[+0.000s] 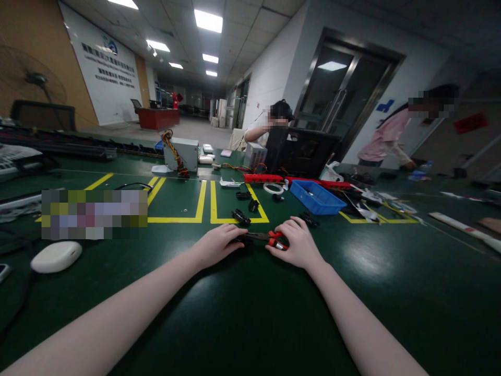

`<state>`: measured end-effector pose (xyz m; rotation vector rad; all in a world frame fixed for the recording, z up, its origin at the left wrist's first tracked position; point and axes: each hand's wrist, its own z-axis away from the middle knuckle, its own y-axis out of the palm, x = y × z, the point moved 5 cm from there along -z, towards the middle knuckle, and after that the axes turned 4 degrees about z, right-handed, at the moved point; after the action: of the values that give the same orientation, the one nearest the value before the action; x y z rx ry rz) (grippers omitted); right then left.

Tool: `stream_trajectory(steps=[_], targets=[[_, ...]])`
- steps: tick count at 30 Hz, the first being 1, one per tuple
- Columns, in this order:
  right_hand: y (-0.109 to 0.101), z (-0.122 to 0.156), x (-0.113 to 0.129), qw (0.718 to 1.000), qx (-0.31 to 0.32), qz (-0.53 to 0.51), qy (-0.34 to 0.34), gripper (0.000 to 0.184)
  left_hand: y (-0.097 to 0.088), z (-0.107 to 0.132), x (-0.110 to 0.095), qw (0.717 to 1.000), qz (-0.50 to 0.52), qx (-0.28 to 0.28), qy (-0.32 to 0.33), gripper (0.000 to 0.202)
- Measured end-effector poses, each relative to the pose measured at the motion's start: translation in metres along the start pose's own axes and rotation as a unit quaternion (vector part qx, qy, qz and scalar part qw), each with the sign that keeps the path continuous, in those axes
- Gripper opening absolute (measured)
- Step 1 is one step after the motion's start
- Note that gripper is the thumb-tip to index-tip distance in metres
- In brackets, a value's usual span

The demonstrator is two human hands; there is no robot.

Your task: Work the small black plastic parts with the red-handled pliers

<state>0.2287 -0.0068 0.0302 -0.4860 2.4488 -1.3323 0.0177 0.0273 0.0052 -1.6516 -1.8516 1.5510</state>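
Left fingers (236, 231) closed on a dark, mostly hidden piece (243, 239), right fingers (285, 227) round partly covered red-handled pliers (271, 240)

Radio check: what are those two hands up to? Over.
Right hand gripping red-handled pliers. Left hand at the pliers' tip, its hold unclear. Black bundles and blue bin beyond, apart from the pliers.

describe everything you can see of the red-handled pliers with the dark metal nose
The red-handled pliers with the dark metal nose have two red grips, the lower one showing a pale patch. The right hand holds the grips, which stand apart. The nose points toward the left hand, its tip close to those fingers. The pliers are at or just above the smooth green table; whether the jaws grip anything is too small to tell.
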Motion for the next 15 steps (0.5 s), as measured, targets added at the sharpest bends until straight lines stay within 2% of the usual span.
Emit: stream_trajectory(steps=[9,15], targets=[[0.0006,-0.0005,-0.0001,1.0,0.003,-0.002,-0.001,0.034,-0.0018,-0.0006,-0.0034,1.0,0.015,0.002,-0.009,0.031],[0.006,0.0006,-0.0018,0.999,0.035,-0.019,0.005,0.034,0.0007,-0.001,-0.001,0.998,0.029,0.035,-0.035,0.028]])
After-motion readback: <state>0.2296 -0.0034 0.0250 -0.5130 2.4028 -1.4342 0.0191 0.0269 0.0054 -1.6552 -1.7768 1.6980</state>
